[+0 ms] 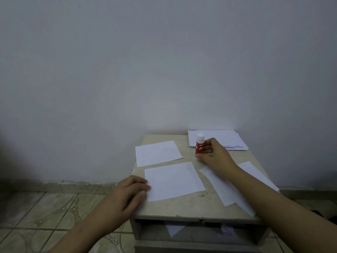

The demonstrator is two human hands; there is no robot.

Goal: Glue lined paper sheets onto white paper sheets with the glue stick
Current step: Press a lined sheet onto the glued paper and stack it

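Left hand (130, 192): fingers relaxed, resting on left edge of middle sheet (175, 181).
Right sheets (231, 190): under right forearm.
Right hand (213, 155): fingers curled round upright, capped glue stick (199, 144).
Far sheet (157, 152): flat, table's (191, 207) left.
Stack (224, 138): far right corner.

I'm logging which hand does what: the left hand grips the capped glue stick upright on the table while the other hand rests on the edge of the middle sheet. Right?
Not quite: the hands are swapped. The head view shows the right hand gripping the capped glue stick upright on the table, while the left hand rests on the edge of the middle sheet.
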